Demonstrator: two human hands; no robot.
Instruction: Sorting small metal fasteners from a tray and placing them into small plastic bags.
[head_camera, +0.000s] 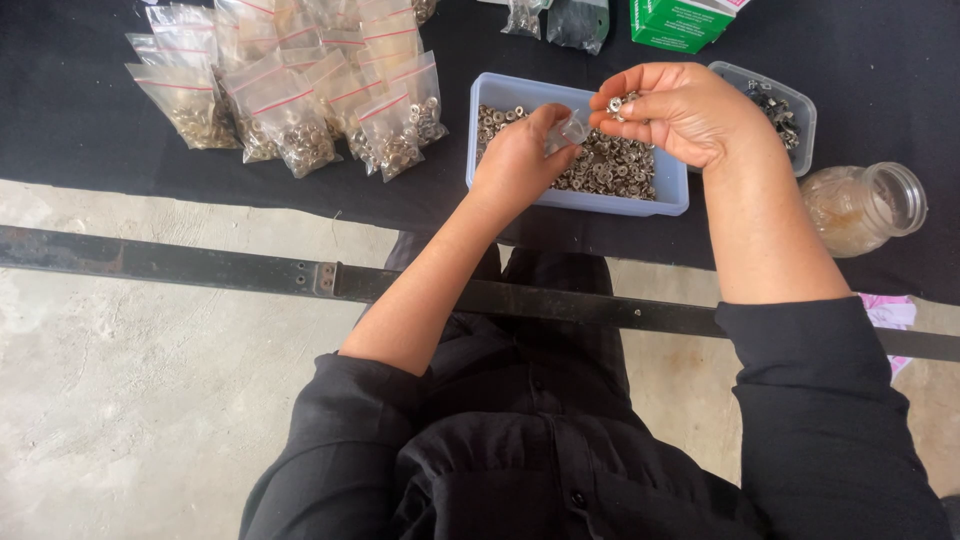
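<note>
My left hand (520, 155) pinches a small clear plastic bag (572, 129) over a light blue tray (480, 130) full of small silver metal rings. My right hand (680, 110) is cupped just right of the bag, holding a few of the metal rings (618, 103) at its fingertips, close to the bag's mouth. Both hands hover above the tray, nearly touching each other.
A pile of filled clear zip bags (300, 90) lies at the left on the black cloth (80, 120). A second clear tub of dark metal parts (780, 105) sits behind my right hand, a glass jar (865, 205) lies at the right, and a green box (680, 22) stands at the back. A dark metal bar (200, 265) crosses in front.
</note>
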